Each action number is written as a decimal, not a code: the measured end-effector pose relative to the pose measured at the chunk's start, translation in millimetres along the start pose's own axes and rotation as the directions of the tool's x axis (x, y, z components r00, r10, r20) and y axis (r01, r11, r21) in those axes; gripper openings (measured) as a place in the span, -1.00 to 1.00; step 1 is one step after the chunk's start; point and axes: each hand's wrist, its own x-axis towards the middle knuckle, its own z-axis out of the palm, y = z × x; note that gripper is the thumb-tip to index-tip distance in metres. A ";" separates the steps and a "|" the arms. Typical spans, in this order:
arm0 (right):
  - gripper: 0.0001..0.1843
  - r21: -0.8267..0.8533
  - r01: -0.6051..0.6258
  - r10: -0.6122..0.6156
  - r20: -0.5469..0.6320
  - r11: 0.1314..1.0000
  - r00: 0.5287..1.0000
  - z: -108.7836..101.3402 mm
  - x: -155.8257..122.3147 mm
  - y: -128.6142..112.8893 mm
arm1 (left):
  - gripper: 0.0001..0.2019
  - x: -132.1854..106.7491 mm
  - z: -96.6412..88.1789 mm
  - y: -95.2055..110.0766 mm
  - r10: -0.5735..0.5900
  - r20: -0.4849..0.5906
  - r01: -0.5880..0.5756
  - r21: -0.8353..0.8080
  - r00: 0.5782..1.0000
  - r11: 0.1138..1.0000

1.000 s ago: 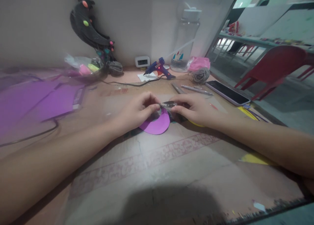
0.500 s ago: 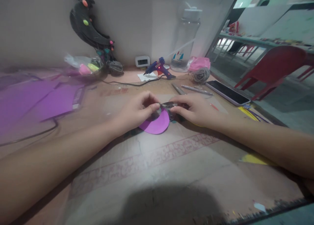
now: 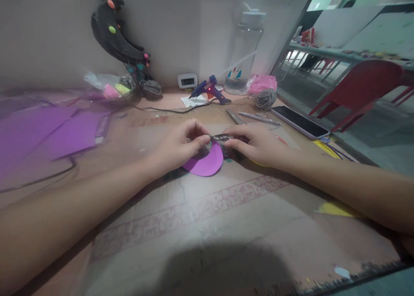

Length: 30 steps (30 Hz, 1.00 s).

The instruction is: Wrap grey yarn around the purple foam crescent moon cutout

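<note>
Partly, the hands [image 3: 184, 143] [image 3: 255, 143] hide what they grip: purple paper [image 3: 207, 165] left, an indistinct dark object [image 3: 221, 137] right.

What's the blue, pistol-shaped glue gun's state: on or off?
Apparently on: the glue gun shows a small red light glowing on its body. Heat: cannot tell.

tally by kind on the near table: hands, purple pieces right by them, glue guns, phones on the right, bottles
Hands: 2 (left hand, right hand)
Purple piece by the hands: 1
Glue gun: 1
Phone: 1
Bottle: 1
Total: 6
</note>
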 end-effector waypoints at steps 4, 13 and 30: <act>-0.78 -0.019 0.017 -0.017 -0.005 1.000 1.000 0.9 0.5 2.2 | -0.87 0.7 -0.6 -0.6 0.002 0.009 -0.002 -0.015 1.000 1.000; -0.77 -0.075 0.040 -0.043 -0.044 0.996 0.998 2.2 1.4 6.6 | -0.86 1.0 -0.1 -2.5 -0.005 0.013 0.005 -0.038 1.000 0.999; -0.75 -0.011 -0.006 0.005 -0.063 1.000 0.998 3.3 1.1 6.3 | -0.92 1.4 0.7 -6.1 0.017 0.027 -0.014 -0.127 0.999 0.992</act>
